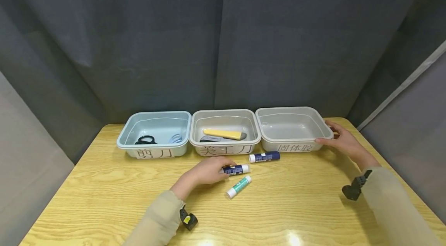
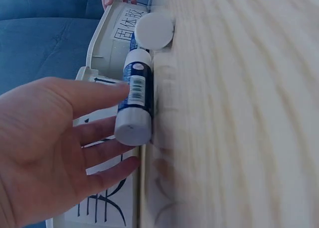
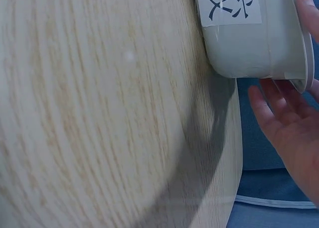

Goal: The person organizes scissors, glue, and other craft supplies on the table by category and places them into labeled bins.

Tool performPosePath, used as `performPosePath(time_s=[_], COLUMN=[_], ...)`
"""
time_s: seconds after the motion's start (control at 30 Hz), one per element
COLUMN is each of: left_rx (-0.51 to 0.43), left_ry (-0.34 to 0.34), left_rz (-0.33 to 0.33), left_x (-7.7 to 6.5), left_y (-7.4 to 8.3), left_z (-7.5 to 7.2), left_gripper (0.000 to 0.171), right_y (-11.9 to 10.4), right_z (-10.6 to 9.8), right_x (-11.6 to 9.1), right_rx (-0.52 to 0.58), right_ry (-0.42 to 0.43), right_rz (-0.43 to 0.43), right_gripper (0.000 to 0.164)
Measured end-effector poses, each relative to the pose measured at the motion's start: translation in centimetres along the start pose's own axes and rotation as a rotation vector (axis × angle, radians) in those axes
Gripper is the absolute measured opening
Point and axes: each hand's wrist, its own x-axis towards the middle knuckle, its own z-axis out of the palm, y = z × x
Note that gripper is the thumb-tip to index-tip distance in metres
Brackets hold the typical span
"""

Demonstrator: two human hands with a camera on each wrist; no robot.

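On the table my left hand [image 1: 209,170] holds a dark blue glue stick [image 1: 234,170] with a white cap. The left wrist view shows my thumb on the near side of this glue stick [image 2: 137,88] and fingers behind it. A green-and-white glue stick [image 1: 239,187] lies nearer to me, and another blue glue stick [image 1: 265,157] lies by the bins. My right hand [image 1: 343,141] grips the front right corner of the right grey bin [image 1: 296,145], thumb on its front rim and fingers along its side. In the right wrist view the bin's underside [image 3: 239,54] shows close up.
Left of that bin stands a grey middle bin [image 1: 226,150] with a yellow utility knife [image 1: 223,133] and a grey one. Beyond it, a light blue bin [image 1: 155,152] contains black-handled scissors [image 1: 145,140] and blue-handled scissors [image 1: 175,138]. A dark curtain [image 1: 216,36] hangs behind the table.
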Motion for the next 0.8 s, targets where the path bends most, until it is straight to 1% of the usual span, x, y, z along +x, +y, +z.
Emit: performPosePath(time_s=[0.1, 0.3, 0.53, 0.8], left_rx=[-0.005, -0.006, -0.001, 0.021], left_ry=[0.008, 0.034, 0.051, 0.061], left_rz=[-0.007, -0.014, -0.037, -0.051], left_x=[0.16, 0.42, 0.42, 0.72], left_y=[0.00, -0.02, 0.03, 0.47], left_z=[0.20, 0.60, 0.88, 1.01], left_gripper=[0.042, 0.046, 0.044, 0.040], right_y=[-0.04, -0.14, -0.50, -0.18], right_z=[0.00, 0.20, 0.57, 0.40], right_x=[-0.12, -0.35, -0.43, -0.44], right_rx=[0.007, 0.028, 0.028, 0.027], right_ry=[0.003, 0.014, 0.019, 0.032], right_rz=[0.003, 0.038, 0.017, 0.021], right_gripper=[0.086, 0.088, 0.086, 0.085])
